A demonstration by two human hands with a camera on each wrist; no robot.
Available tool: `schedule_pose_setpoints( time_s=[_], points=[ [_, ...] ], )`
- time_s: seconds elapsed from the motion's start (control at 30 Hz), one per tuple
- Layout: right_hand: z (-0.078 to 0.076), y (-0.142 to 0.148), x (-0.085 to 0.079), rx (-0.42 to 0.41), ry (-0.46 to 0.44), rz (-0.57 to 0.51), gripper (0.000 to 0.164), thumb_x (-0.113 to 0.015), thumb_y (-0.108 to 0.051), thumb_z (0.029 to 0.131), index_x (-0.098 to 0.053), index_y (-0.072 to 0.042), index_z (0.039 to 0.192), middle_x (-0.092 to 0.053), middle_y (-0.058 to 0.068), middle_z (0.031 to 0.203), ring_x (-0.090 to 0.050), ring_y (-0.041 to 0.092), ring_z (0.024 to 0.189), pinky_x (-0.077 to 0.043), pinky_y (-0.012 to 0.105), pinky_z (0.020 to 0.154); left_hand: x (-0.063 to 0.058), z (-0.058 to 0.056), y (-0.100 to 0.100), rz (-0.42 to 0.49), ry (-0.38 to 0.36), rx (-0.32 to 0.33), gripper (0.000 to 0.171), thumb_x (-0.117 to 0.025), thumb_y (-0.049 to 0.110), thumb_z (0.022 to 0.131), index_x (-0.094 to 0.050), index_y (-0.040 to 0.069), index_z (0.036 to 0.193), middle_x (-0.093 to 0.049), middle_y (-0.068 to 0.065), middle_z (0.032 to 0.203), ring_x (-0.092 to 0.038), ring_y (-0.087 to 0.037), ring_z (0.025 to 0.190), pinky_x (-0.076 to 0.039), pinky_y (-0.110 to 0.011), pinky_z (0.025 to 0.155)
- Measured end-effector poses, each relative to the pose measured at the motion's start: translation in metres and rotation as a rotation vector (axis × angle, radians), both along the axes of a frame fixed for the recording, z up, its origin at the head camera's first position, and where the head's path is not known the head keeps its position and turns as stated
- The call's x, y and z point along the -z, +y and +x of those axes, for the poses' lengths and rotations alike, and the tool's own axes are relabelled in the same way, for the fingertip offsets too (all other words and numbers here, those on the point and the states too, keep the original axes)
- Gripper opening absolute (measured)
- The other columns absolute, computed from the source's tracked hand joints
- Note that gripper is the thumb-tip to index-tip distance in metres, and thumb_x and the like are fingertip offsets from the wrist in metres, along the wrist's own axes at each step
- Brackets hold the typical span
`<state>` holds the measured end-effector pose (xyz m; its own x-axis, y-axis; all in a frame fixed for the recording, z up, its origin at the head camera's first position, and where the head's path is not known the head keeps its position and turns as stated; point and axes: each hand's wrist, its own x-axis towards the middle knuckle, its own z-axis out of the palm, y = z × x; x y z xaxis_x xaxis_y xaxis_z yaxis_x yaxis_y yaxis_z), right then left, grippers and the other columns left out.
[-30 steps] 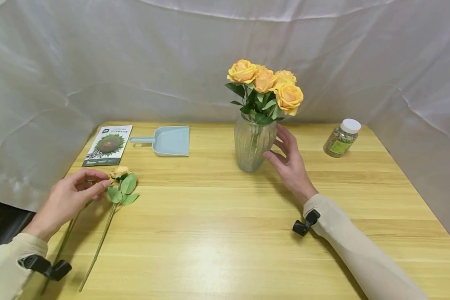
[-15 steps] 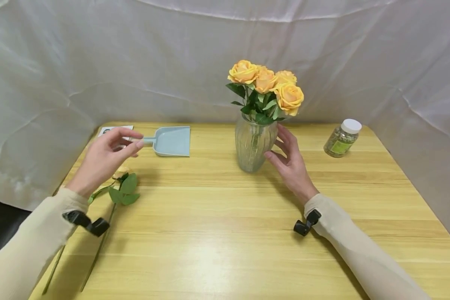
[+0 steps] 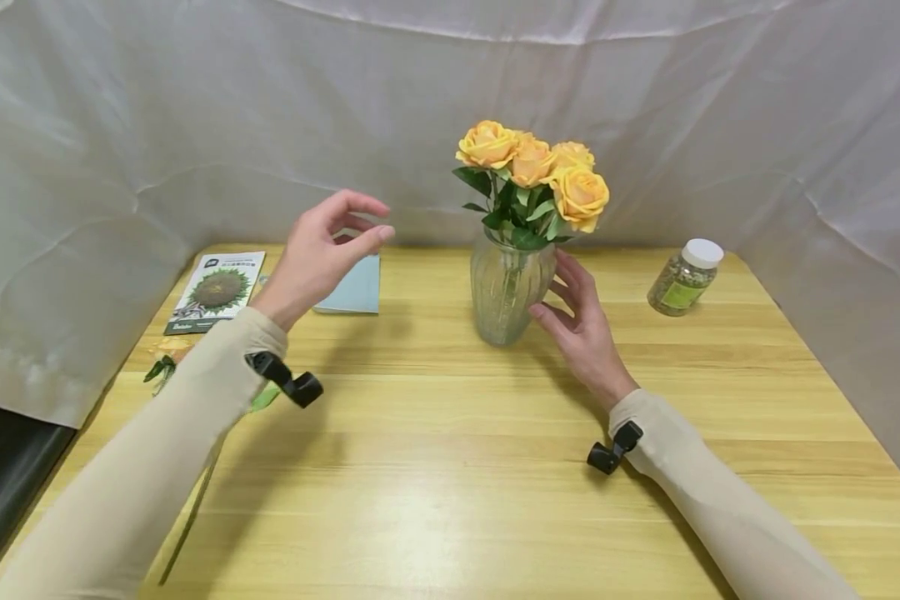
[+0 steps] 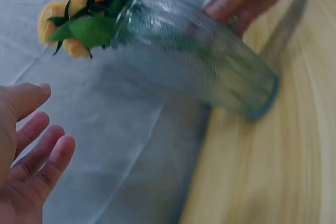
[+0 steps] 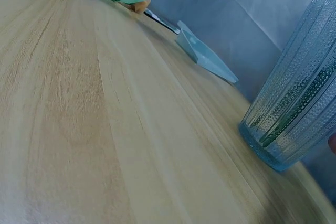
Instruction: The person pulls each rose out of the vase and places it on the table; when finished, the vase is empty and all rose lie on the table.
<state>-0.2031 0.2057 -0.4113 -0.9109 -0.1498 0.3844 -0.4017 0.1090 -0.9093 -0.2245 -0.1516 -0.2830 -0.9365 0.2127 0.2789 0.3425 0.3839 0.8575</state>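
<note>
In the head view my left hand (image 3: 330,242) hangs in the air above the pale blue dustpan (image 3: 352,287), fingers loosely bent and holding nothing. The left wrist view shows that hand (image 4: 31,150) apart from the ribbed clear glass vase (image 4: 199,56). Several yellow-orange roses (image 3: 528,162) with green leaves stand in the upright vase (image 3: 506,292). My right hand (image 3: 585,325) holds the vase's right side, thumb toward the front and fingers reaching behind. Another rose (image 3: 172,346) lies at the left, partly hidden under my left sleeve; a second stem (image 3: 195,508) lies beside it.
A seed packet (image 3: 217,292) with a sunflower picture lies at the table's back left. At the back right stands a jar (image 3: 682,279) with a white lid. Pale cloth (image 3: 390,100) hangs behind the wooden table (image 3: 435,433).
My left hand has moved from the loose roses at the left, up and rightward past the seed packet to above the dustpan. My right hand and the vase stay nearly still.
</note>
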Motion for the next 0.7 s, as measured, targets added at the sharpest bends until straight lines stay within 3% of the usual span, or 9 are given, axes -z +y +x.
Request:
schedule_pose_setpoints(
  time_s=[0.2,0.33,0.43,0.7],
  points=[
    [0.0,0.001,0.0,0.001,0.004,0.003,0.082,-0.064,0.003,0.106,-0.025,-0.028,0.172,-0.033,0.002,0.178,-0.045,0.029,0.154,-0.045,0.052,0.127,-0.004,-0.016,0.037,0.111,0.042,0.088,0.03,-0.078,0.023,0.104,-0.07,0.012,0.131,-0.07,-0.002,0.134,-0.07,-0.016,0.118,-0.06,-0.035,0.106],
    [0.0,0.0,0.0,0.001,0.017,-0.003,0.083,-0.064,0.004,0.106,-0.025,-0.026,0.172,-0.034,0.0,0.177,-0.046,0.027,0.153,-0.045,0.053,0.127,-0.008,-0.021,0.057,0.169,0.057,0.148,0.032,-0.077,0.018,0.104,-0.069,0.007,0.133,-0.068,-0.002,0.139,-0.068,-0.017,0.123,-0.059,-0.037,0.108],
    [0.0,0.0,0.0,-0.001,0.024,-0.008,0.083,-0.064,0.005,0.106,-0.026,-0.025,0.172,-0.035,0.0,0.177,-0.047,0.026,0.152,-0.044,0.059,0.127,-0.008,-0.023,0.07,0.189,0.075,0.183,0.033,-0.077,0.015,0.104,-0.068,0.005,0.134,-0.067,-0.004,0.141,-0.067,-0.018,0.126,-0.058,-0.039,0.11],
    [0.0,0.0,0.001,0.0,0.026,-0.009,0.083,-0.064,0.006,0.106,-0.026,-0.026,0.172,-0.036,0.001,0.176,-0.047,0.027,0.152,-0.044,0.06,0.126,-0.006,-0.028,0.097,0.201,0.11,0.221,0.029,-0.075,0.016,0.105,-0.07,0.004,0.131,-0.068,-0.007,0.137,-0.066,-0.022,0.131,-0.059,-0.034,0.11]
  ],
)
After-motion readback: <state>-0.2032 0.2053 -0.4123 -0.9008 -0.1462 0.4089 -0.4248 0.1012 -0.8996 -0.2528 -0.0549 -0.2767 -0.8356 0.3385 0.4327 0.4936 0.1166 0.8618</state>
